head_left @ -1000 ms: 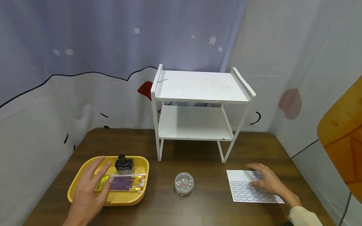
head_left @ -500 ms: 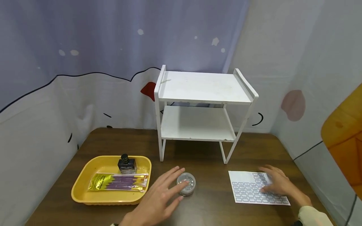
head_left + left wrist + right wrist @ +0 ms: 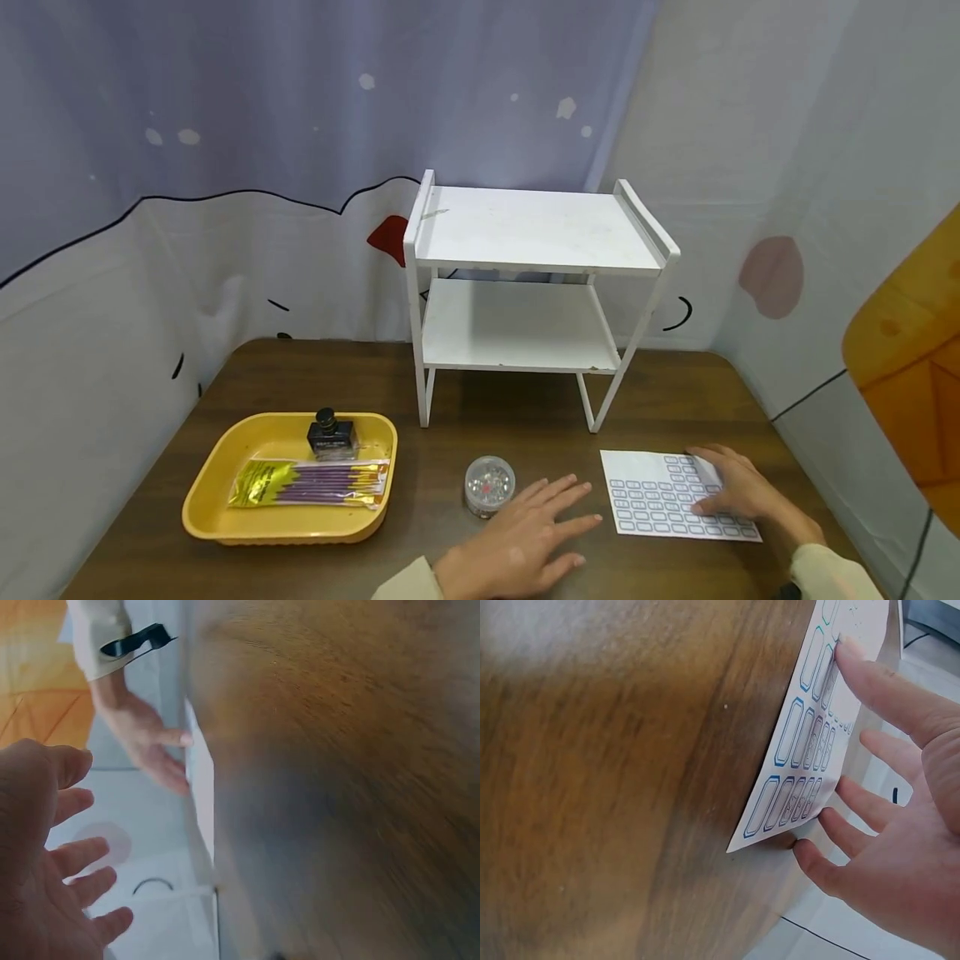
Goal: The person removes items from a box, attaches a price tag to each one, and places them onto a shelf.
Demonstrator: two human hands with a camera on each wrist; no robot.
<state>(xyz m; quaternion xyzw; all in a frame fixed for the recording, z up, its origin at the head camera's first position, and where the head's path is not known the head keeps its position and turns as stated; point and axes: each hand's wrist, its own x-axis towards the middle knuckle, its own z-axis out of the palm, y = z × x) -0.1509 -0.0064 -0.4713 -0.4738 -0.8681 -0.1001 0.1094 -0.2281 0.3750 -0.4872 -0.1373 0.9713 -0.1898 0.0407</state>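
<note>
At lower left, a rounded yellow plastic tray (image 3: 262, 527) holds a glossy packet of purple-handled brushes (image 3: 313, 483) and a black-capped glass bottle (image 3: 332, 437). Rightward, a round clear container (image 3: 489, 485) stands on the wood-grained surface (image 3: 423, 462), below a white two-tier rack (image 3: 536, 229). Just beside the container, at bottom center, my left hand (image 3: 520, 537) hovers, fingers spread apart. At lower right, the thin printed sheet (image 3: 648, 500) lies beneath my right hand (image 3: 738, 487), thumb on its face, fingers at its edge; I cannot tell whether they grip it.
</note>
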